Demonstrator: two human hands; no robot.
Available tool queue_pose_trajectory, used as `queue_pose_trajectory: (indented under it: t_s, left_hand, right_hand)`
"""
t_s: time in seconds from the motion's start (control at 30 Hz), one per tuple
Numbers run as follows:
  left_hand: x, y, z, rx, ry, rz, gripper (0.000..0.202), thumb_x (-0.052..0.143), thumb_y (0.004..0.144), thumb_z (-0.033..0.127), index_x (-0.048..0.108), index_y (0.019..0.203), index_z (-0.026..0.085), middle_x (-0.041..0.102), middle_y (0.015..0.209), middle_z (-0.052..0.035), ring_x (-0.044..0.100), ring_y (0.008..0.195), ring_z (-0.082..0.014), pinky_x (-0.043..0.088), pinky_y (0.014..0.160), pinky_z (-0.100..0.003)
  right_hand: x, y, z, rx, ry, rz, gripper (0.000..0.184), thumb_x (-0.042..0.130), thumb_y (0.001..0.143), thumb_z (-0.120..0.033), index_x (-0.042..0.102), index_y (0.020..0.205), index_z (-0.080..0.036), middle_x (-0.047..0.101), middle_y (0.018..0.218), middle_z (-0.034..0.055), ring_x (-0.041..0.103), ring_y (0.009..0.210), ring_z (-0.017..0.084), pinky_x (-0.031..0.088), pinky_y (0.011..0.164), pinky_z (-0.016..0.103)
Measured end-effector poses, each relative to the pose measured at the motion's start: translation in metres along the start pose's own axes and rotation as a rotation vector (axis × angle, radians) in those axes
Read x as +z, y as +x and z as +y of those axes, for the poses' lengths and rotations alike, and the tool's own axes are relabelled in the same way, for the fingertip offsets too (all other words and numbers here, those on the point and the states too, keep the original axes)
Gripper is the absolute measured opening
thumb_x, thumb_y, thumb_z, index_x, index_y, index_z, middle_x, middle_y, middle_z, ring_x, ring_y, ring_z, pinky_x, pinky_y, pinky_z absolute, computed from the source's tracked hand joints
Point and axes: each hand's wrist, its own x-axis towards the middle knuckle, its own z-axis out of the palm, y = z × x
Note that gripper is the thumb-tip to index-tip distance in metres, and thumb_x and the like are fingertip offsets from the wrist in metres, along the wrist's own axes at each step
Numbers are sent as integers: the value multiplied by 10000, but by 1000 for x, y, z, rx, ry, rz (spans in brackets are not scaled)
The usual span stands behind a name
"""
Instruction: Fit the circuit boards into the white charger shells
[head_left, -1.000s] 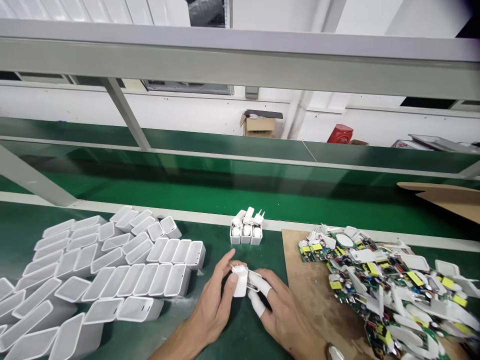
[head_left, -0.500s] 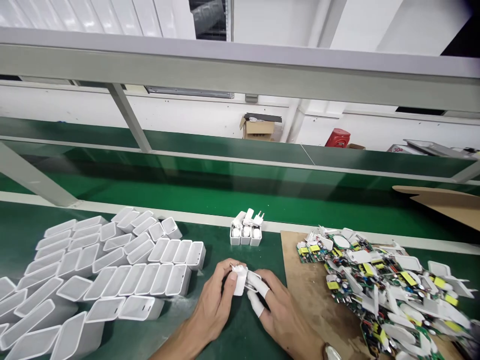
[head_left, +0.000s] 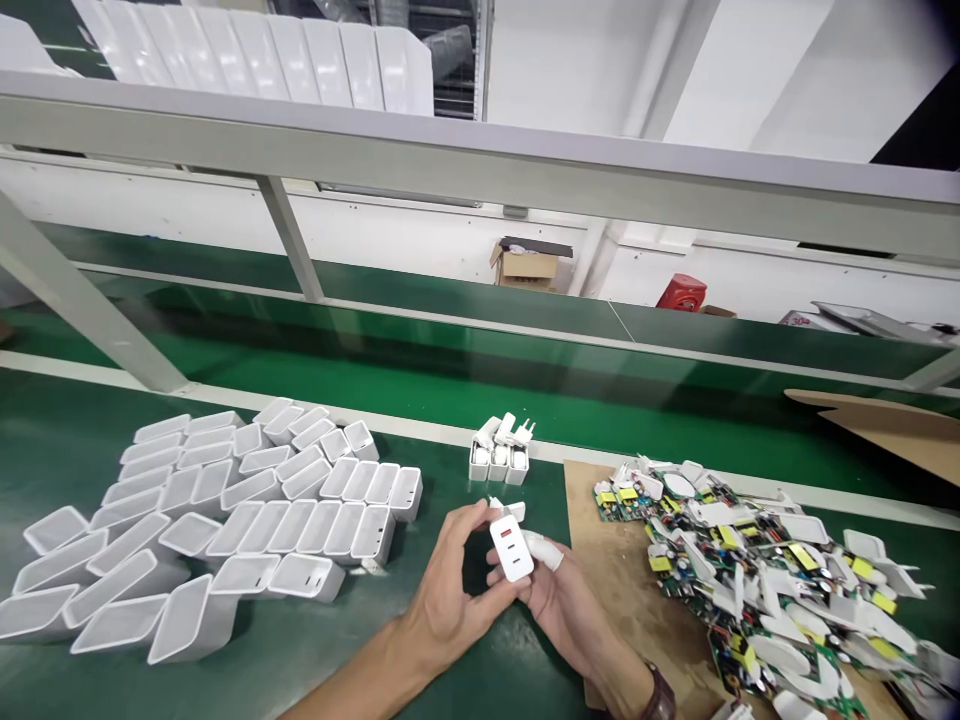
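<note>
In the head view a white wall charger [head_left: 512, 549] faces me with one red port and two dark slots. My left hand [head_left: 450, 585] is closed on it, the thumb along its lower edge and the index finger near the white plug end [head_left: 508, 508] behind. My right hand [head_left: 562, 610] cradles it from the right and beneath, with white finger covers [head_left: 544, 549] on its fingertips. Part of its grip is hidden behind the charger. Just beyond both hands stands a small group of white charger cases [head_left: 499, 465] with plug parts lying on top.
Many open white housings [head_left: 300, 525] stand in rows on the left of the green table [head_left: 375, 640]. To the right, green circuit boards with white parts [head_left: 757, 570] are heaped on brown cardboard [head_left: 592, 560]. A grey rail [head_left: 480, 160] crosses beyond.
The charger has turned so its port face points toward me. My right hand has rolled palm-up beneath it, and my left thumb has moved to its lower edge. The view has shifted slightly.
</note>
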Motion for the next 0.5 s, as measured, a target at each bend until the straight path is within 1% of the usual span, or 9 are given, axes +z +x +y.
queue_pose_trajectory:
  t_s: [0.13,0.2,0.23,0.3,0.37,0.43,0.47,0.5]
  left_hand:
    - [-2,0,-1,-23,13,-21,856,779,929,252,248,1596,334,616,1339,-112,637,1233,-306,552,1061,-506]
    - [-3,0,-1,-36,24,-40,849,759,934,238,233,1594,331,600,1349,-119,631,1244,-315,549,1067,-520]
    - [-4,0,0,-39,40,-57,835,734,943,222,223,1594,326,588,1356,-128,620,1259,-322,544,1072,-531]
    - [-5,0,2,-48,114,-102,809,672,955,175,202,1599,313,563,1368,-150,587,1289,-347,530,1078,-574]
    - [-6,0,5,-72,211,-138,820,628,945,129,178,1608,307,555,1349,-166,573,1275,-369,535,1047,-609]
    - [-11,4,9,-108,259,-154,846,605,930,100,160,1619,305,570,1304,-164,588,1226,-366,550,1018,-613]
    - [-15,9,11,-126,256,-153,853,602,926,98,156,1622,305,579,1289,-157,601,1202,-356,558,1011,-600]
    - [-21,16,12,-144,246,-146,859,609,925,108,154,1626,306,585,1287,-151,612,1188,-346,565,1007,-581]
  right_hand:
    - [-2,2,2,1,-14,-15,421,760,857,-479,741,1091,-129,806,934,137,793,911,337,611,918,531]
    - [-6,4,7,-52,-97,9,447,727,884,-526,737,1097,-133,805,960,147,790,918,345,623,903,544]
    - [-9,5,11,-95,-149,35,458,724,892,-545,735,1110,-143,804,1000,148,785,949,343,625,914,540]
    - [-13,6,18,-231,-273,91,455,751,893,-550,725,1157,-180,787,1123,136,763,1047,321,617,971,503]
    - [-16,5,23,-382,-431,86,414,774,901,-504,711,1196,-220,742,1258,119,736,1123,288,608,1011,441]
    - [-18,4,24,-502,-592,54,351,710,963,-468,694,1230,-242,699,1333,116,720,1163,265,605,1021,403]
    - [-20,5,22,-544,-657,65,330,654,999,-460,683,1249,-246,693,1337,118,718,1171,261,608,1020,401]
    - [-21,7,20,-568,-699,105,326,608,1024,-452,671,1268,-246,697,1325,122,717,1180,260,607,1026,410]
